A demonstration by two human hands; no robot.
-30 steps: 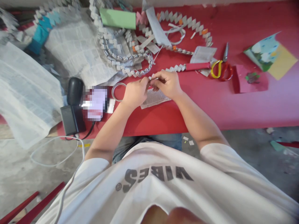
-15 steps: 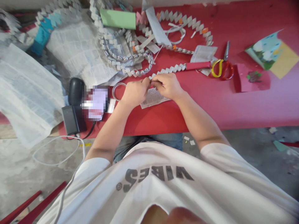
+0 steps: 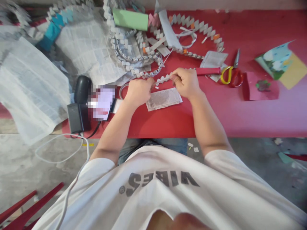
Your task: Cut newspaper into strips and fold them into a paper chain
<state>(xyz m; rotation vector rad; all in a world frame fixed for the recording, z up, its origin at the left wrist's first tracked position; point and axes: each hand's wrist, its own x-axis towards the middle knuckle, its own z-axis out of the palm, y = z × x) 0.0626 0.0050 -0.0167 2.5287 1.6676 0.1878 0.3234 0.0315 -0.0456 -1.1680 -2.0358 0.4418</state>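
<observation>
A zigzag chain of folded paper stretches between my two hands above the red table. My left hand is closed, its fingertips at the chain's left end. My right hand pinches the chain farther along, with thumb and finger together. Just below lies a small stack of newsprint strips, flat on the table between my hands. A tiny white paper piece is beside the chain's left end. To the right of my right hand the chain leads toward a pink-red strip.
Yellow-and-red-handled scissors and folded coloured cards are on the right. Longer paper chains and newspaper sheets cover the back left. A phone, a black mouse and a power adapter sit left; a ring is partly behind my left hand.
My hands have come apart: the right one slid rightward along the paper chain. More of the chain and the newsprint strips now show between them. The view has shifted slightly.
</observation>
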